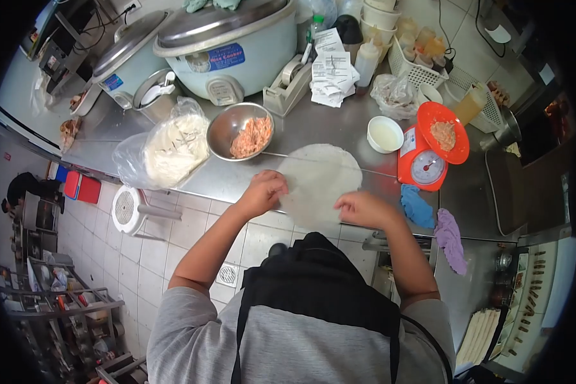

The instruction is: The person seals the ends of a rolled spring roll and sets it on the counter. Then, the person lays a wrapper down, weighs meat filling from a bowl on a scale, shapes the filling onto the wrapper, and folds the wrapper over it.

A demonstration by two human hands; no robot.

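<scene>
A thin, round, whitish wrapper sheet [320,179] is at the counter's front edge, its near side reaching out past the metal and slightly blurred. My left hand [267,192] has its fingers curled together at the sheet's left edge. At the lower right edge, my right hand [361,209] pinches the sheet between thumb and fingers. Beyond my left hand stands a steel bowl [219,131] with orange-pink minced filling [252,137]. An open plastic bag of pale wrapper sheets [176,150] lies to its left.
A red kitchen scale [422,168] bears an orange-red dish [457,150] with filling. Beside it are a white bowl [385,134], a blue cloth [418,206] and a purple cloth [450,240]. Two rice cookers [230,54] stand behind. A white stool [128,206] is on the floor at left.
</scene>
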